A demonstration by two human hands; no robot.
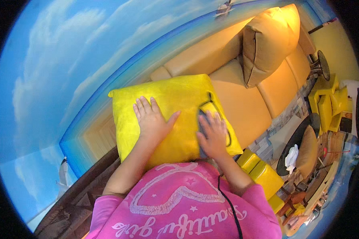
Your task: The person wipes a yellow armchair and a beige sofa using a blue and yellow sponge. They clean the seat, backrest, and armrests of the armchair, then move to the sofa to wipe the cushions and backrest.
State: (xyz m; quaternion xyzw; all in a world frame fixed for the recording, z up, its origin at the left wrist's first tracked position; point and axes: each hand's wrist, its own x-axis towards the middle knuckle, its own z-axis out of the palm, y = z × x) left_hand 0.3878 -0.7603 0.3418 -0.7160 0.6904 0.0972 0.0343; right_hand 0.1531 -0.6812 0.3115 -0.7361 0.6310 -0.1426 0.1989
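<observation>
A bright yellow cushion [179,93] stands or lies in front of my body, against the tan sofa. My left hand [151,121] rests flat on its face, fingers and thumb spread, holding nothing. On the cushion's right side is my right hand [214,137], slightly blurred, its fingers stretched out over the surface. Beside and partly beneath that hand shows a dark blue-grey patch [202,129], which I cannot make out. A thin black cord [229,137] curves around the right fingers; another black cord [227,197] hangs down my pink shirt.
The tan sofa [239,107] stretches away to the upper right, with large tan cushions [265,47] on it. At right are yellow block seats [263,173], a dark round table [285,153] bearing crumpled white tissue [292,157], and a brown chair [307,153]. A blue painted wall [68,71] runs along the left.
</observation>
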